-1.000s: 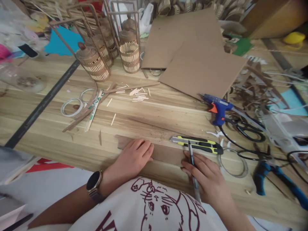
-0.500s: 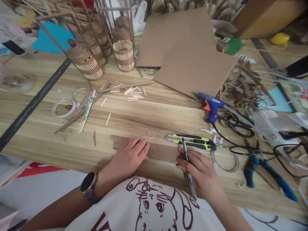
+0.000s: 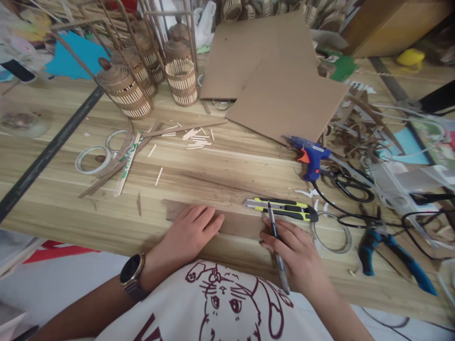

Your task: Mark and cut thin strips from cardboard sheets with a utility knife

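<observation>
The flat brown strip is best steadied by unclenched left-hand fingers, a slim black pen grasped by right-hand fingers.

A round wristwatch accompanies the maroon-printed white shirt.

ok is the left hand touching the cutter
Apart. The head view shows a plain gap between the left hand and the cutter, with strip and tabletop visible in it.

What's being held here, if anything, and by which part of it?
The right hand holds a pen around the middle of its barrel; the left hand lies on the brown strip.
</observation>
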The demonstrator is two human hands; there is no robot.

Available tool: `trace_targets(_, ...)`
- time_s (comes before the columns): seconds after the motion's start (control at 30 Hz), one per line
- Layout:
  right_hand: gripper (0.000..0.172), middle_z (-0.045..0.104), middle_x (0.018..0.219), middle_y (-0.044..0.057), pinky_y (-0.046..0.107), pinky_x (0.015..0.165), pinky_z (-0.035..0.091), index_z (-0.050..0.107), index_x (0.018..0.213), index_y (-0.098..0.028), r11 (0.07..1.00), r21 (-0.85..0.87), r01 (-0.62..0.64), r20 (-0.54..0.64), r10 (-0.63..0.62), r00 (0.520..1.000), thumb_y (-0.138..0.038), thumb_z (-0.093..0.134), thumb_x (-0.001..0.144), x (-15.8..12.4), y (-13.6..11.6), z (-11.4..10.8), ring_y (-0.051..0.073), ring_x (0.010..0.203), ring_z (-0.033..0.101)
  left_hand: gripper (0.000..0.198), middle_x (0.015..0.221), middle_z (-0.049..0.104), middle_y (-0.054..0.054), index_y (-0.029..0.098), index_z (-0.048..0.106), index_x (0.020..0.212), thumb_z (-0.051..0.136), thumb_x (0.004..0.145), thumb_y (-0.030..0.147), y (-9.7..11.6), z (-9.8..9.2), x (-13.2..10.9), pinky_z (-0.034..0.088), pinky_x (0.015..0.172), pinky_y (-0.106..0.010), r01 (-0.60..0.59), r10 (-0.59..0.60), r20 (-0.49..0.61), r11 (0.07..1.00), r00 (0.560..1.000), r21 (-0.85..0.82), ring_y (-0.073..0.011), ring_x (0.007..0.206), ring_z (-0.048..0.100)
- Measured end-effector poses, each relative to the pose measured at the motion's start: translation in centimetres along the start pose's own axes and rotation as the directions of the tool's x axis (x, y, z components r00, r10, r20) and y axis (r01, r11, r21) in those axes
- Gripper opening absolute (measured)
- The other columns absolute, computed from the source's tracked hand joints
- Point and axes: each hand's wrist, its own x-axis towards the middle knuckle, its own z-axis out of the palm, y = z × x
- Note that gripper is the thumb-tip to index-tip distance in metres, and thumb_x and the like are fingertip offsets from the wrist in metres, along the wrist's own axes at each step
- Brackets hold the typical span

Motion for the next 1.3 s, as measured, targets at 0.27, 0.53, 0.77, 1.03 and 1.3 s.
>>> trace_targets(0.27, 0.015, 0.072, 0.119, 0.013, 0.042, 0.087, 0.051, 0.066, 0.106, -0.02, 1.0, 0.008, 0.007, 0.011, -0.007, 1.0, -0.016, 0.056, 0.096, 0.1, -0.1, -0.1, 0.028, 0.112, 0.062, 0.024, 0.109, 0.066, -0.012, 0.009, 0.063, 0.118, 0.047, 0.102, 0.016, 0.3, 0.3, -0.1, 0.05, 0.089, -0.038, -0.018, 0.018, -0.042, 1.0, 0.999, -0.001, -0.0245, 0.101, 0.056)
trace_targets(0.53, 0.015, 0.073, 0.118, 0.012, 0.042, 0.091, 0.053, 0.069, 0.105, -0.019, 1.0, 0.023, -0.008, 0.015, 0.008, 1.0, -0.018, 0.057, 0.096, 0.2, 0.0, -0.1, 0.026, 0.113, 0.063, 0.026, 0.105, 0.068, -0.011, 0.008, 0.062, 0.122, 0.046, 0.102, 0.013, 0.2, 0.1, -0.2, 0.052, 0.086, -0.035, -0.062, 0.063, -0.023, 0.997, 0.998, 0.04, -0.0232, 0.1, 0.059)
trace_targets(0.77, 0.021, 0.073, 0.123, 0.009, 0.04, 0.092, 0.056, 0.07, 0.112, -0.023, 0.999, 0.041, 0.025, 0.089, -0.028, 0.996, -0.025, 0.054, 0.099, 0.9, 0.8, -1.6, 0.024, 0.113, 0.066, 0.025, 0.101, 0.071, -0.011, 0.008, 0.065, 0.114, 0.044, 0.104, 0.015, 0.0, 0.2, 0.0, 0.055, 0.083, -0.033, -0.086, 0.091, -0.094, 0.995, 0.991, 0.051, -0.0214, 0.097, 0.063)
trace_targets(1.03, 0.029, 0.079, 0.103, 0.001, 0.026, 0.08, 0.059, 0.064, 0.122, -0.03, 0.929, 0.28, -0.24, -0.041, 0.261, 0.964, -0.02, 0.054, 0.097, 3.2, -1.0, -2.1, 0.017, 0.093, 0.075, 0.017, 0.1, 0.073, -0.012, 0.007, 0.067, 0.108, 0.052, 0.101, 0.013, 0.3, 0.5, -0.1, 0.058, 0.081, -0.033, -0.079, 0.093, -0.178, 0.993, 0.98, 0.084, -0.0216, 0.096, 0.067)
trace_targets(1.3, 0.022, 0.078, 0.09, 0.004, 0.032, 0.076, 0.061, 0.074, 0.097, -0.024, 0.767, 0.575, -0.284, -0.003, 0.35, 0.937, -0.036, 0.055, 0.098, 9.1, -3.8, 0.9, 0.02, 0.085, 0.073, 0.026, 0.096, 0.072, -0.01, 0.007, 0.064, 0.112, 0.039, 0.105, 0.013, 0.4, 0.5, -0.3, 0.059, 0.072, -0.029, -0.054, 0.062, -0.109, 0.996, 0.992, 0.071, -0.0204, 0.094, 0.068)
